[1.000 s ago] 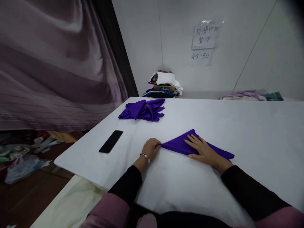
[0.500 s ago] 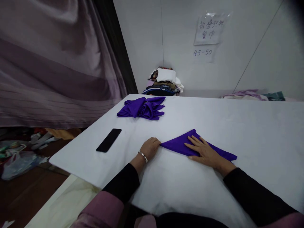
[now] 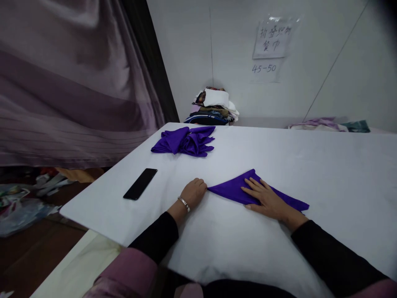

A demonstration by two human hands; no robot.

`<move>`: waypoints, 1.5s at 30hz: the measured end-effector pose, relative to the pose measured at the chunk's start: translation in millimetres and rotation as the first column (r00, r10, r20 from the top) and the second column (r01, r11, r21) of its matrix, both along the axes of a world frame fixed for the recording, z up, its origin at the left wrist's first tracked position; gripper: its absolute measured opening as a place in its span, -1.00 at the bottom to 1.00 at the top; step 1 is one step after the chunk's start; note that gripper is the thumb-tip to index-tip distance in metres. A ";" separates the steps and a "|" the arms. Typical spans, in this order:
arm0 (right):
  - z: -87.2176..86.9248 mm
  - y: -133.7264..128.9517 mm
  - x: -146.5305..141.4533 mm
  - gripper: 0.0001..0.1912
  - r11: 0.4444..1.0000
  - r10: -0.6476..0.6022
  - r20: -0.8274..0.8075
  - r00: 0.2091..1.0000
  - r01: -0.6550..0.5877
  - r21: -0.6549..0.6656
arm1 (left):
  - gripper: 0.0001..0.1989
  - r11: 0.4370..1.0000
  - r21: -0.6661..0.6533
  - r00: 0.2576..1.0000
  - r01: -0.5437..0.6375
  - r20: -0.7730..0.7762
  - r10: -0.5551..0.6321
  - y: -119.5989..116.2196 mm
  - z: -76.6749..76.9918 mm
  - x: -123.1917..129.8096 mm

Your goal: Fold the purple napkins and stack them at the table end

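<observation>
A purple cloth napkin [image 3: 231, 188] lies folded into a triangle on the white table, its long edge towards me. My left hand [image 3: 194, 193], with a silver bracelet at the wrist, pinches the napkin's left corner between closed fingers. Flat on the napkin's middle rests my right hand [image 3: 263, 198], fingers spread, covering part of the cloth. The napkin's right corner shows beyond my right wrist. Farther back, a loose heap of purple cloths [image 3: 184, 141] lies crumpled, touched by neither hand.
A black phone [image 3: 140, 184] lies on the white table [image 3: 328, 169], left of my left hand. Behind the table's far edge stand a stack of folded clothes [image 3: 214, 108] and other fabric [image 3: 325, 123]. A mauve curtain [image 3: 71, 91] hangs at the left.
My left hand has shifted slightly left, drawing the napkin's corner out a little. My right hand stays pressed on the cloth.
</observation>
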State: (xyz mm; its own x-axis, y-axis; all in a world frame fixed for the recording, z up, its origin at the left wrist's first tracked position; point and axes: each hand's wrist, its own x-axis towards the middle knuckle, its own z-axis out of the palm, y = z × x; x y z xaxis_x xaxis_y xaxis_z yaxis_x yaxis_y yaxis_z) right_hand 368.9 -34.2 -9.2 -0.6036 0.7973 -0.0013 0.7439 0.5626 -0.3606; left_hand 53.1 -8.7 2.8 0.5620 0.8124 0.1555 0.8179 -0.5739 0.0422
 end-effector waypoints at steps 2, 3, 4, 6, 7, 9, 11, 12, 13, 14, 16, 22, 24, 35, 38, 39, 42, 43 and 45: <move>0.5 0.0 0.0 -0.30 1.000 0.002 0.004 1.000 -0.002 0.001 | -0.77 1.000 0.002 1.000 0.012 -0.012 -0.012 1.9 -1.9 -2.4; 1.1 -0.1 -0.1 -0.30 1.000 0.003 0.008 1.000 -0.003 0.000 | -0.77 1.000 0.002 1.000 0.015 -0.015 -0.015 3.2 -2.4 -4.9; 1.8 -0.2 -0.3 -0.30 1.000 0.004 0.010 1.000 -0.004 0.000 | -0.77 1.000 0.003 1.000 0.016 -0.015 -0.016 4.5 -2.3 -8.1; 3.7 -0.6 -0.7 -0.31 1.000 0.006 0.009 1.000 -0.006 -0.001 | -0.77 1.000 0.007 1.000 0.009 -0.010 -0.009 7.4 0.1 -15.3; 4.6 -0.8 -1.1 -0.30 1.000 0.006 0.005 1.000 -0.006 -0.002 | -0.77 1.000 0.011 1.000 -0.001 -0.007 0.002 8.8 2.5 -18.2; 6.3 -1.1 -1.9 -0.29 1.000 0.003 -0.005 1.000 -0.003 -0.008 | -0.78 0.999 0.033 0.999 -0.031 0.020 0.030 10.7 9.3 -18.9; 7.3 -1.2 -2.8 -0.28 1.000 -0.007 -0.006 1.000 0.007 -0.011 | -0.79 0.997 0.064 0.995 -0.040 0.099 0.034 10.7 16.4 -8.7; 7.6 -1.2 -3.3 -0.27 1.000 -0.013 -0.002 1.000 0.013 -0.010 | -0.77 0.997 0.074 0.989 -0.024 0.149 0.012 9.7 19.2 1.0; 7.9 -1.2 -3.6 -0.27 1.000 -0.020 0.003 1.000 0.020 -0.007 | -0.74 0.997 0.075 0.981 0.011 0.194 -0.025 8.0 20.9 13.2; 8.3 -1.3 -3.9 -0.27 1.000 -0.027 0.008 1.000 0.027 -0.003 | -0.70 0.996 0.068 0.971 0.059 0.226 -0.073 5.8 21.4 27.3; 9.2 -1.5 -4.3 -0.27 0.999 -0.035 0.019 0.999 0.035 0.003 | -0.62 0.986 0.027 0.959 0.165 0.228 -0.166 1.0 18.4 56.6; 14.7 -3.5 -7.2 -0.27 0.999 -0.029 0.025 0.999 0.028 0.043 | -0.37 0.967 -0.134 0.972 0.215 0.123 -0.199 -1.1 -5.6 99.4; 15.7 -4.5 -8.9 -0.24 0.998 -0.016 0.017 1.000 0.015 0.064 | -0.36 0.968 -0.149 0.976 0.203 0.110 -0.188 1.3 -9.7 98.5; -0.7 -47.1 43.0 -0.29 0.985 -0.153 0.072 0.986 0.146 0.092 | -0.34 0.955 -0.210 0.977 0.212 0.080 -0.199 7.0 -11.2 94.6; -3.3 -67.7 67.8 -0.31 0.976 -0.206 0.094 0.974 0.198 0.093 | -0.34 0.953 -0.215 0.976 0.213 0.089 -0.198 8.0 -11.2 94.4; -4.1 -74.2 75.2 -0.31 0.972 -0.225 0.098 0.969 0.216 0.094 | -0.34 0.954 -0.209 0.975 0.217 0.097 -0.201 8.5 -11.3 94.3; -5.8 -90.9 94.4 -0.31 0.960 -0.274 0.097 0.957 0.266 0.089 | -0.35 0.955 -0.186 0.971 0.232 0.110 -0.214 9.7 -11.9 94.4; -6.1 -95.6 99.9 -0.31 0.955 -0.290 0.096 0.952 0.283 0.085 | -0.35 0.955 -0.182 0.970 0.235 0.106 -0.218 10.1 -11.9 94.5; -5.9 -104.0 109.8 -0.32 0.941 -0.336 0.088 0.938 0.330 0.073 | -0.34 0.955 -0.178 0.970 0.238 0.096 -0.224 10.6 -11.6 94.3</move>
